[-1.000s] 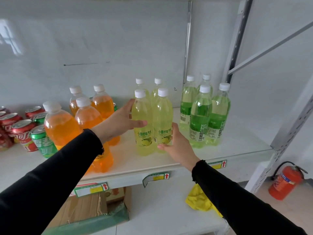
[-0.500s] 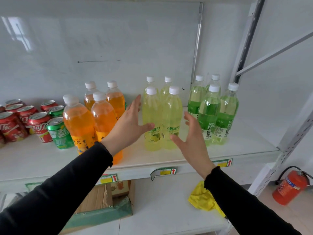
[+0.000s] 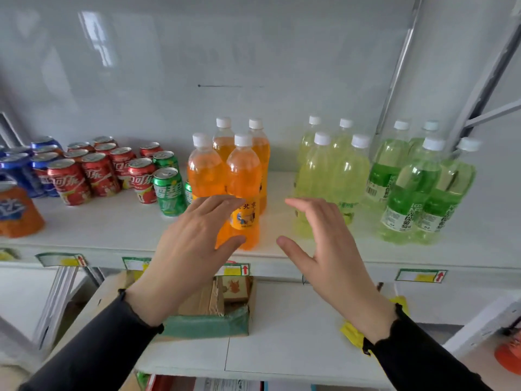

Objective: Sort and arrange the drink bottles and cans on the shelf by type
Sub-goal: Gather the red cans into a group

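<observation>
While both hands (image 3: 189, 249) (image 3: 332, 249) hover empty, fingers spread, bottles (image 3: 242, 176) beyond them stand grouped. Cans (image 3: 169, 190) leftward look mixed, probably unsorted.

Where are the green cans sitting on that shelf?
In the head view, the green cans stand left of centre on the shelf, between the red cans and the orange bottles.

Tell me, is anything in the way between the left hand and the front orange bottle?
Nothing visible. The left hand is open just in front of the front orange bottle, partly hiding it from the camera, with no other item between them.
</observation>
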{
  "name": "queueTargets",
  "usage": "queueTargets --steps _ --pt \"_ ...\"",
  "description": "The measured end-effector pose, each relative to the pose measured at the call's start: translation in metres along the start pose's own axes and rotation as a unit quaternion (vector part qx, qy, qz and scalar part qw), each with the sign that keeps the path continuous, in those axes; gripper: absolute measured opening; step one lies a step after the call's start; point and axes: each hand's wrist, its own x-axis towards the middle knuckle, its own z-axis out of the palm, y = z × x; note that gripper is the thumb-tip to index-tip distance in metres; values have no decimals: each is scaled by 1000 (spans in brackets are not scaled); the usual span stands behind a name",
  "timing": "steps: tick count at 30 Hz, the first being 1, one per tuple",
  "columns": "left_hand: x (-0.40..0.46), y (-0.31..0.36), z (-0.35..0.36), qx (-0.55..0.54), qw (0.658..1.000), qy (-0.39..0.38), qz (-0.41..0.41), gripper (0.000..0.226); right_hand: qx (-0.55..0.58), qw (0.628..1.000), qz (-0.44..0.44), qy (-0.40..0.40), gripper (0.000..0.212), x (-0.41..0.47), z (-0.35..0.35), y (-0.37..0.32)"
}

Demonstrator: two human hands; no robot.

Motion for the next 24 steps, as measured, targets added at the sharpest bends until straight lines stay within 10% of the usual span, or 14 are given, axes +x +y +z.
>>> queueTargets --steps 24 --pt "-78 -311 -90 -44 995 -76 -53 60 29 986 150 -71 56 82 246 -193"
